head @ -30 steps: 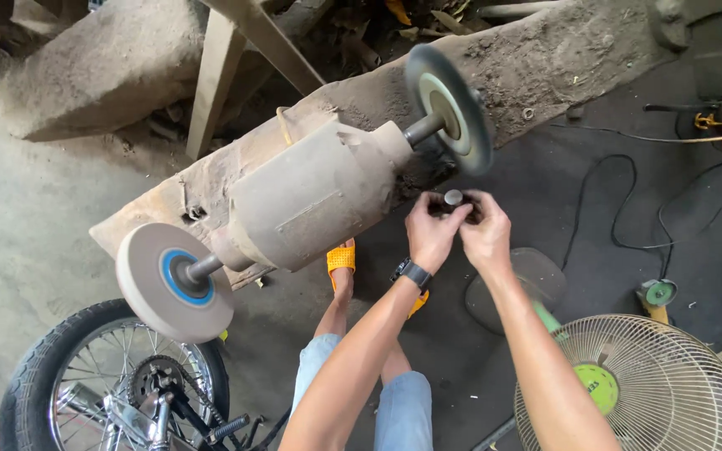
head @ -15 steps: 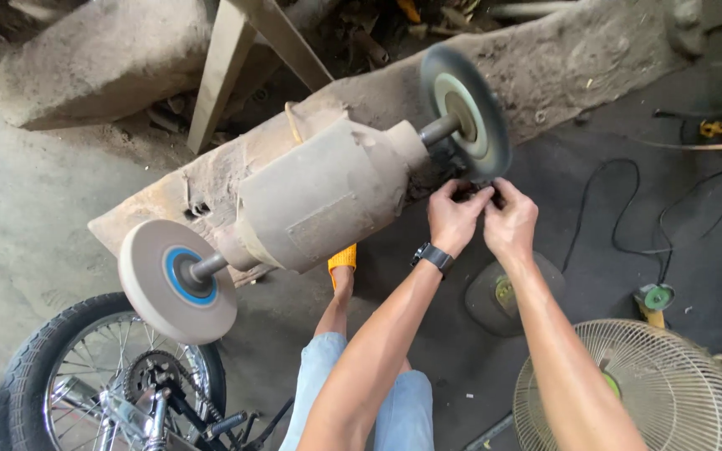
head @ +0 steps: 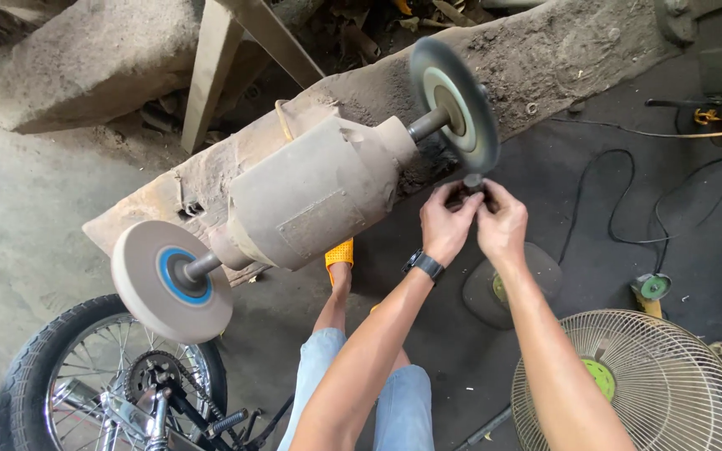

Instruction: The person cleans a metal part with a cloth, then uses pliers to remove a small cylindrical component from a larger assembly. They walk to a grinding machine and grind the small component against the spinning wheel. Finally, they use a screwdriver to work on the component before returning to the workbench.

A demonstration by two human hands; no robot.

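Gripped a small dark round piece in the fingertips of both hands, left hand and right hand pressed close together, fingers narrow and curled around it. Wore a dark watch on the left wrist.

Compared with a second before: raised the piece from a little below the dark grinding wheel to just under its lower rim. Looked to be touching or nearly touching there; could not tell which, nor whether the wheel turned. Judged from that: moved from positioning to presenting the piece to the wheel, with the fingertips now very near the rim.

Sat well along the same shaft: a dusty grey grinder motor, with a pale wheel with a blue centre at the opposite end, untouched and well apart from both hands. Rested on a rough, dust-caked beam running diagonally, the dark wheel overhanging its near edge.

Below, on the floor: a yellow sandal under the motor, a spoked motorcycle wheel at the lower left, a cream fan grille at the lower right, a small green-disc angle grinder beside it, and a black cable looping across the dark ground.
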